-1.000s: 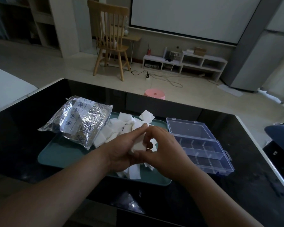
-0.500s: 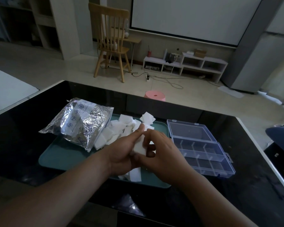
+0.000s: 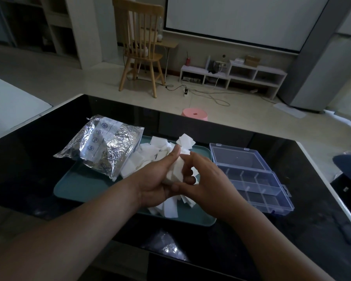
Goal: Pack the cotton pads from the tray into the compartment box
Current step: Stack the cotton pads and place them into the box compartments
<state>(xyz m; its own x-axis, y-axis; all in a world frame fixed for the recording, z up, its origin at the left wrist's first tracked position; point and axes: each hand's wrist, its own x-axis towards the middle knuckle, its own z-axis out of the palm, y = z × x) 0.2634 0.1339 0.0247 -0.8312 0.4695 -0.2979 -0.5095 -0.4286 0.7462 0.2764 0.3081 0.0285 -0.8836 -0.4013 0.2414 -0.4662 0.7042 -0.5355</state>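
Together, both hands (image 3: 178, 179) clasp a cotton pad stack (image 3: 175, 171) above the tray (image 3: 85, 185).

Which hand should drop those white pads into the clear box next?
Probably the right hand: it is nearer the compartment box, which lies on its side, and it also pinches the cotton pads that the left hand grips.
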